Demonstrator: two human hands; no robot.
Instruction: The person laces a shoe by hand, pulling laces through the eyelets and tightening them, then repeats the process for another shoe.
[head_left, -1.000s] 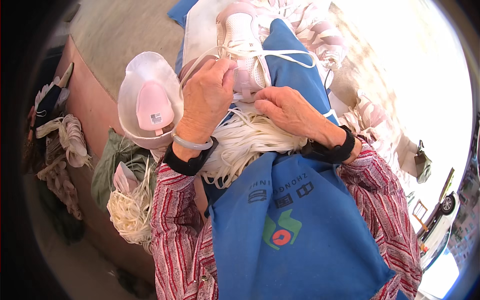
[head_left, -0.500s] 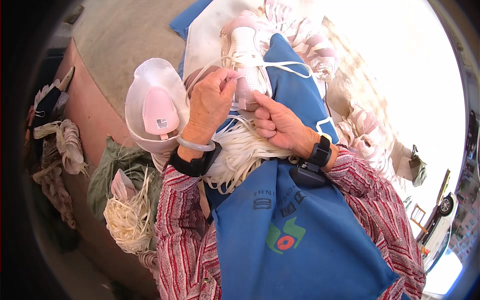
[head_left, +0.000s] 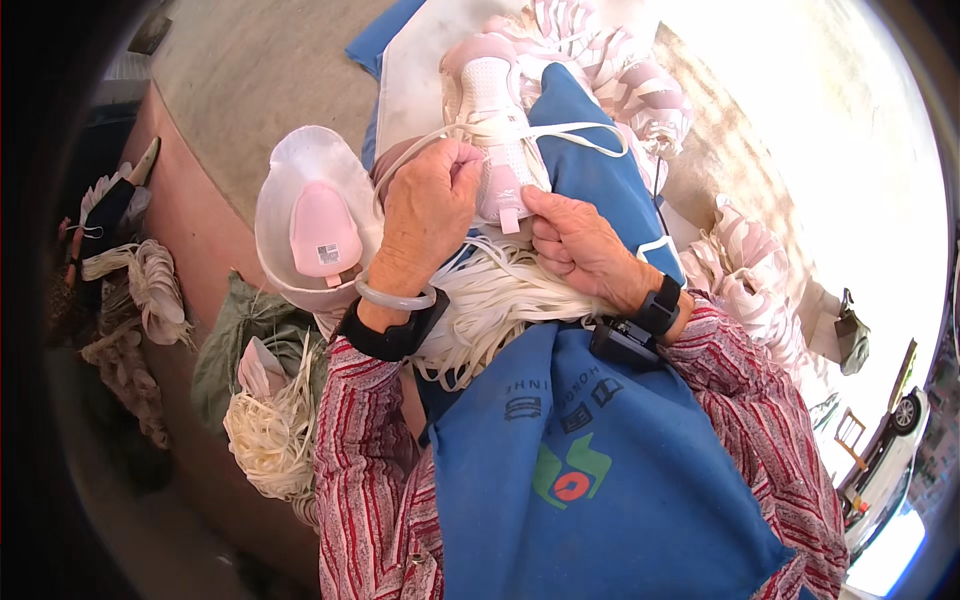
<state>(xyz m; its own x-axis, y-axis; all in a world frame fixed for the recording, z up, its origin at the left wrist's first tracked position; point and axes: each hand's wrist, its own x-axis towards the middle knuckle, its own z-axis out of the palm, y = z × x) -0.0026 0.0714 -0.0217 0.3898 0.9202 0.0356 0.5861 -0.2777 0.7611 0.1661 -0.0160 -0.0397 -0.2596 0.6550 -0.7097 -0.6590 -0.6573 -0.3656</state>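
A pink and white shoe upper [head_left: 490,90] lies in front of me, its tongue with a pale pink pull tab [head_left: 510,220] toward me. A white shoelace [head_left: 575,128] crosses it, looping out to the right and round behind my left hand [head_left: 425,205]. That hand is closed at the upper's left edge, seemingly pinching the lace; its fingertips are partly hidden. On the right edge, beside the tab, the thumb and finger of my right hand [head_left: 580,245] grip the upper. Below both hands, a bundle of white laces [head_left: 480,320] rests on the blue apron [head_left: 600,480].
A white bowl-like container [head_left: 275,220] at the left holds a pink tongue-shaped piece [head_left: 325,235]. More laces [head_left: 265,440] lie in a green sack [head_left: 235,340]. Other shoe uppers [head_left: 645,105] are piled at the far right, beside a blue cloth [head_left: 585,160].
My right hand has moved slightly right and now pinches the upper's edge, where its forefinger was extended before. The tongue and tab show more fully. The left hand remains near the lace.
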